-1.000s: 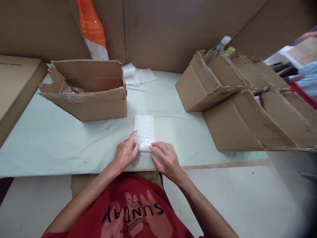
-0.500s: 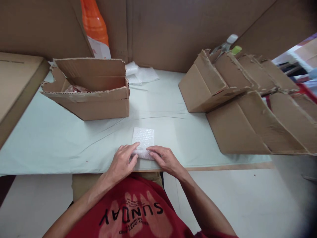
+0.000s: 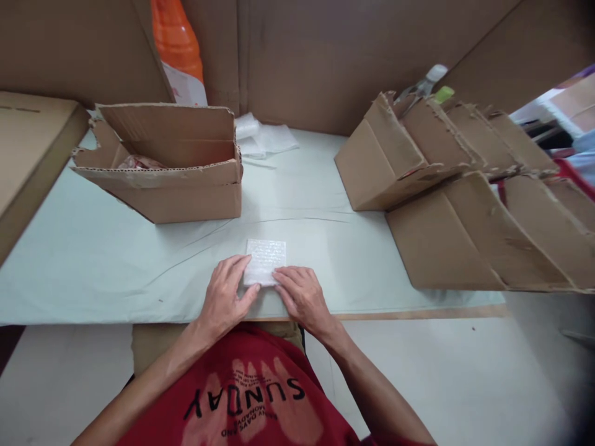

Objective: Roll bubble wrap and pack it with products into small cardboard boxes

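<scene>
A small piece of bubble wrap (image 3: pixel 265 255) lies folded into a near-square on the pale green cloth, close to the table's front edge. On its left edge, my left hand (image 3: pixel 226 289) pinches the bubble wrap, with the thumb at the near corner. My right hand (image 3: pixel 303 295) grips the right near corner, fingertips resting on top and thumb lower down. Whether anything lies inside the folds I cannot tell.
An open cardboard box (image 3: pixel 199 195) with something wrapped inside stands at the back left, an orange bottle (image 3: pixel 176 43) behind it. More clear plastic wrap (image 3: pixel 267 139) lies beside it. Divided cardboard boxes (image 3: pixel 446 241) holding bottles and other items stand on the right.
The near part of the bubble wrap, raised in a rounded fold before, now lies flatter and farther from me. Both hands have moved slightly forward with it.
</scene>
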{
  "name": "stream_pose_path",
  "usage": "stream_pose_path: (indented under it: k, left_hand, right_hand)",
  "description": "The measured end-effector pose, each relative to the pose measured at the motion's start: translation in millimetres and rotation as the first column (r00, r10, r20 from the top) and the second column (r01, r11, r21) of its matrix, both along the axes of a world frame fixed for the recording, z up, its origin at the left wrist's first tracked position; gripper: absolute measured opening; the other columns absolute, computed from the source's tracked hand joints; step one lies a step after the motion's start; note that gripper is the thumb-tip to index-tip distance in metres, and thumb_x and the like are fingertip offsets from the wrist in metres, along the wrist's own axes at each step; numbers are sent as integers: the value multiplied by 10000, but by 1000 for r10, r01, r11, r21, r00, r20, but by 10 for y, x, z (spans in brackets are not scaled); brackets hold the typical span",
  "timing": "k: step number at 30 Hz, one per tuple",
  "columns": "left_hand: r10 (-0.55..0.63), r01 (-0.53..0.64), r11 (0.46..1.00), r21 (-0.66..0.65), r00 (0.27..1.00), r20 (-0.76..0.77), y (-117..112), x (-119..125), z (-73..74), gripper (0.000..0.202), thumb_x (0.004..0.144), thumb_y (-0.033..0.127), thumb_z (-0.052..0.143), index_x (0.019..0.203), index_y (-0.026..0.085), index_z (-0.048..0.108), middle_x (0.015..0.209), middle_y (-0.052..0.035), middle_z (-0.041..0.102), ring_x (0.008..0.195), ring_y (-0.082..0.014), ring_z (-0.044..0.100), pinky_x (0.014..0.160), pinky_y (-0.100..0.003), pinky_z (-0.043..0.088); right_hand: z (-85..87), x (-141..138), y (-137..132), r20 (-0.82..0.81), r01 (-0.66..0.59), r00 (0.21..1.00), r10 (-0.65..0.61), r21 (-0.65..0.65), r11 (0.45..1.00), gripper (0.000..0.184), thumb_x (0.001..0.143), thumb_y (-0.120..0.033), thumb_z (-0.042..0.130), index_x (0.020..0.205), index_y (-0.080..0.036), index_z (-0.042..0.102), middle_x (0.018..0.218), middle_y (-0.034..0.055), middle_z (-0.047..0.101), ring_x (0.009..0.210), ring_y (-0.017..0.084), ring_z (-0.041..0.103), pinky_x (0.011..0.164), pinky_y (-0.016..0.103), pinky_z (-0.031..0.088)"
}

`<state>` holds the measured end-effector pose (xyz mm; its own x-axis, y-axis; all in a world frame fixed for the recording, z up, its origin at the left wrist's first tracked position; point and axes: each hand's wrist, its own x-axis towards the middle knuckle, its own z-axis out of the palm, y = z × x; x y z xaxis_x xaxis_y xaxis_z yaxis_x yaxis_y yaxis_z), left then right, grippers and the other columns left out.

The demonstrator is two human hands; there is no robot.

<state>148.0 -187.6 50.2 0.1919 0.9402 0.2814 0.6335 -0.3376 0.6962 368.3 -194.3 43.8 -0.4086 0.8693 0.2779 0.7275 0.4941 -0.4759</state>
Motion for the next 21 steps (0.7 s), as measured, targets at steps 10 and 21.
stream_pose_path:
  k: [10, 21]
  left_hand:
    - [482, 173, 702, -691, 599, 639, -170, 58, 67, 798, 787, 415, 702, 1449, 156, 338, 1208, -133, 623, 1109, -236, 654, 956, -406, 546]
    - [434, 184, 718, -672, 636, 638, -159, 131, 245, 848, 792, 352, 686, 1527, 151, 313, 917, -9, 653, 751, -120, 582, 733, -236, 483]
  right_hand:
    - [57, -97, -30, -473, 12, 820, -323, -550, 835, 239, 947, -342, 584, 1098, -211, 714, 931, 28, 770, 748, 181, 708, 661, 279, 577]
    - [174, -43, 5, -465, 13, 847, -257, -465, 885, 527, 838, -425, 730, 1309, -211, 629, 1325, 131, 646, 1169, 272, 632, 973, 401, 530]
